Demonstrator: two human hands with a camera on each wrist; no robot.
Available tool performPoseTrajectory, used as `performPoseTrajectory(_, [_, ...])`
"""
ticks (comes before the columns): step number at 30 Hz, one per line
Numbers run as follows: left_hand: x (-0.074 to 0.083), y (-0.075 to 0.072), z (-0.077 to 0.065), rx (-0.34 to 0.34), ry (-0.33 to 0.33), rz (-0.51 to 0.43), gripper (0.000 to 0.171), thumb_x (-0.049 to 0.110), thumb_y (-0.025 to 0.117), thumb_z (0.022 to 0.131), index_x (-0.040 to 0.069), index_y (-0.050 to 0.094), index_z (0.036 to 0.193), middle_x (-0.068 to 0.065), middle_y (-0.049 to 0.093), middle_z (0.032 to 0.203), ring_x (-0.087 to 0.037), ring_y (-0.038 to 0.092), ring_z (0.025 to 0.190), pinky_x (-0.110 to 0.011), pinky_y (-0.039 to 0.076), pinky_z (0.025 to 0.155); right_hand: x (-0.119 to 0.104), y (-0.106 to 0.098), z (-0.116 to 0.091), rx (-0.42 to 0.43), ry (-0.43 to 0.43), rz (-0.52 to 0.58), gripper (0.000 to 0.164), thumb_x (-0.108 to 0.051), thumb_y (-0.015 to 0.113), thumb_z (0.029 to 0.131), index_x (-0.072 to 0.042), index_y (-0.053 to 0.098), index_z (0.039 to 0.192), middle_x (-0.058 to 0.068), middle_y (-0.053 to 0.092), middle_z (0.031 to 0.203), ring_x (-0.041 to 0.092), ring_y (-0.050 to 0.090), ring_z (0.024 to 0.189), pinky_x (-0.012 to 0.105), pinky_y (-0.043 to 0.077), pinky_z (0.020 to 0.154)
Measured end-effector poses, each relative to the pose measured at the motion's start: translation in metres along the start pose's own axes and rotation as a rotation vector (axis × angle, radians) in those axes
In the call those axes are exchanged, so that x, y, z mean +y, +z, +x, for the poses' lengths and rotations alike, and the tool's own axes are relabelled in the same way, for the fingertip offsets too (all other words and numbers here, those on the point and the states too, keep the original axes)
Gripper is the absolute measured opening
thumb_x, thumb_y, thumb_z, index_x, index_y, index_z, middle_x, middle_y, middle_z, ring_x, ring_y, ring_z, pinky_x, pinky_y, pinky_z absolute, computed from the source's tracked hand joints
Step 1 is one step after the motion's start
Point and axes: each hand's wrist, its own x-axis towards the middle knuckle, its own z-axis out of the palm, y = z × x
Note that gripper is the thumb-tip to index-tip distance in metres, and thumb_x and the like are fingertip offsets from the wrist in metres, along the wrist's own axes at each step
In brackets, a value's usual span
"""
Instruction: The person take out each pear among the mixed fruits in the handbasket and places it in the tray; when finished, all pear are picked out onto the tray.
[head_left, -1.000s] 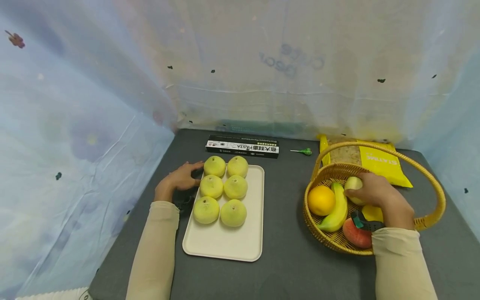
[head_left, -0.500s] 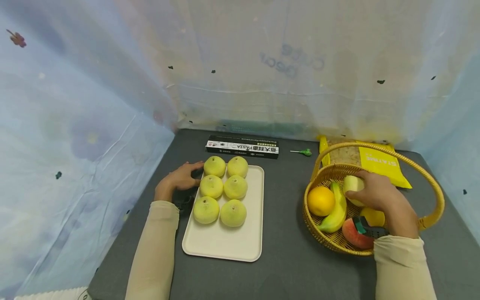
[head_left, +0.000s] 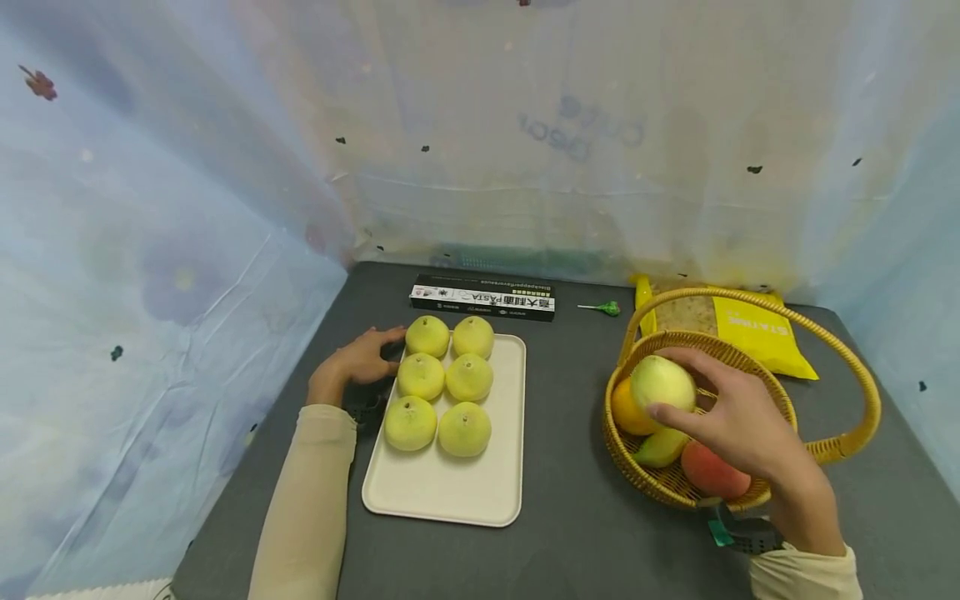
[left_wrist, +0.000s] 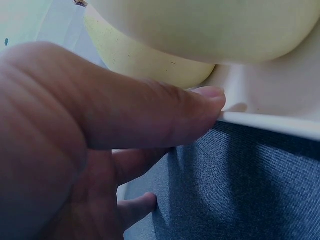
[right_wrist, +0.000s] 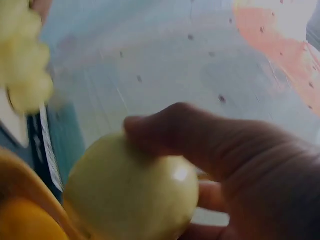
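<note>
My right hand (head_left: 738,408) grips a round yellow-green fruit (head_left: 663,384) above the left part of the wicker basket (head_left: 622,462). The right wrist view shows the thumb on the fruit's upper side (right_wrist: 132,187) and fingers behind it. Beneath it in the basket lie an orange (head_left: 628,410), partly covered, a banana (head_left: 662,448) and a red peach-like fruit (head_left: 714,471). On the cream tray (head_left: 442,496) sit several similar yellow-green fruits (head_left: 468,377) in two columns. At the tray's left edge rests my left hand (head_left: 362,357), its thumb (left_wrist: 165,112) touching the rim, holding nothing.
A black-and-white pasta box (head_left: 483,297) lies behind the tray. To its right is a green lollipop (head_left: 609,308). Behind the basket lies a yellow food bag (head_left: 757,333). The basket's handle (head_left: 825,333) arches over its right side. Printed cloth hangs around the grey table (head_left: 566,467).
The right hand has lifted the yellow-green fruit from the basket's back and brought it left and towards me, over the orange. The left hand has stayed at the tray's edge.
</note>
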Motion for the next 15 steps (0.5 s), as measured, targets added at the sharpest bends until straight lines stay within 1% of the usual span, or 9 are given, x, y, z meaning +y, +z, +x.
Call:
performPoseTrajectory(3, [0.001, 0.000, 0.000, 0.001, -0.002, -0.004, 0.083, 0.036, 0.073, 0.105, 0.016, 0.032, 0.175, -0.014, 0.026, 0.182, -0.053, 0.004, 0.168, -0.094, 0.007, 0.117, -0.012, 0.021, -0.004, 0.007, -0.086, 0.116, 0.064, -0.024, 0.093, 0.091, -0.020, 0.066, 0.149, 0.008, 0.074, 0.134, 0.011, 0.076, 0.105, 0.021, 0.064, 0.085])
performPoseTrajectory(5, [0.001, 0.000, -0.001, 0.001, -0.004, -0.006, 0.083, 0.036, 0.073, 0.105, 0.015, 0.032, 0.175, -0.014, 0.026, 0.182, -0.054, 0.003, 0.168, -0.095, 0.006, 0.116, -0.019, 0.036, -0.005, -0.016, -0.125, 0.168, 0.064, -0.024, 0.094, 0.089, -0.024, 0.066, 0.147, 0.002, 0.074, 0.135, 0.006, 0.075, 0.106, 0.021, 0.064, 0.088])
performPoseTrajectory(10, [0.001, 0.000, 0.000, -0.001, -0.002, -0.007, 0.084, 0.036, 0.073, 0.105, 0.015, 0.032, 0.175, -0.015, 0.026, 0.182, -0.054, 0.003, 0.168, -0.095, 0.006, 0.116, -0.034, 0.080, -0.003, -0.122, -0.201, 0.287, 0.066, -0.027, 0.097, 0.087, -0.024, 0.065, 0.144, -0.006, 0.071, 0.135, 0.010, 0.073, 0.105, 0.026, 0.064, 0.092])
performPoseTrajectory(12, [0.000, 0.000, 0.000, -0.001, 0.000, -0.008, 0.084, 0.036, 0.074, 0.105, 0.015, 0.032, 0.174, -0.015, 0.026, 0.182, -0.054, 0.003, 0.168, -0.095, 0.006, 0.116, -0.041, 0.098, -0.001, -0.167, -0.240, 0.333, 0.066, -0.026, 0.097, 0.086, -0.023, 0.065, 0.144, -0.006, 0.071, 0.135, 0.011, 0.073, 0.107, 0.028, 0.064, 0.096])
performPoseTrajectory(15, [0.000, 0.000, 0.001, -0.002, 0.004, -0.010, 0.084, 0.036, 0.074, 0.105, 0.015, 0.032, 0.174, -0.015, 0.026, 0.182, -0.054, 0.004, 0.168, -0.094, 0.007, 0.117, -0.053, 0.124, 0.001, -0.248, -0.287, 0.396, 0.065, -0.026, 0.094, 0.089, -0.022, 0.063, 0.145, -0.004, 0.070, 0.138, 0.012, 0.071, 0.115, 0.032, 0.063, 0.103])
